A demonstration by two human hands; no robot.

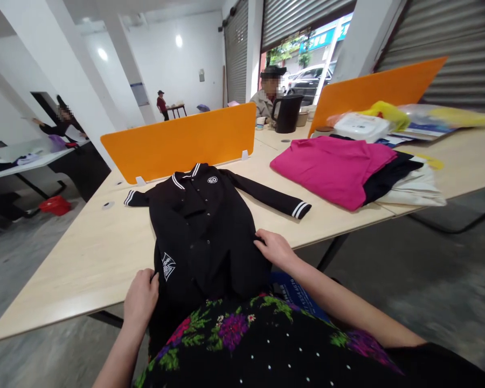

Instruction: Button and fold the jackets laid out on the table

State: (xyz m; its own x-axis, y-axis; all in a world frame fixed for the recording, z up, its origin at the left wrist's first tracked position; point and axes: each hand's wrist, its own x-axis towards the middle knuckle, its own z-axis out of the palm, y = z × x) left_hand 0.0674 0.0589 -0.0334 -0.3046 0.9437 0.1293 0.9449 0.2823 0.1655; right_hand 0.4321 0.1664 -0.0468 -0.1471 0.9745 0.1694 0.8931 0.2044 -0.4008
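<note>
Tabletop [84,258] extends leftward past the black jacket [236,237] whose side edges both hands [140,295] [275,248] grip.

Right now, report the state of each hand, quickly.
Left hand: closed, holding one side edge of the black jacket.
Right hand: closed, holding the jacket's opposite side edge.

Jacket [230,231] — smooth, matt cloth
</note>
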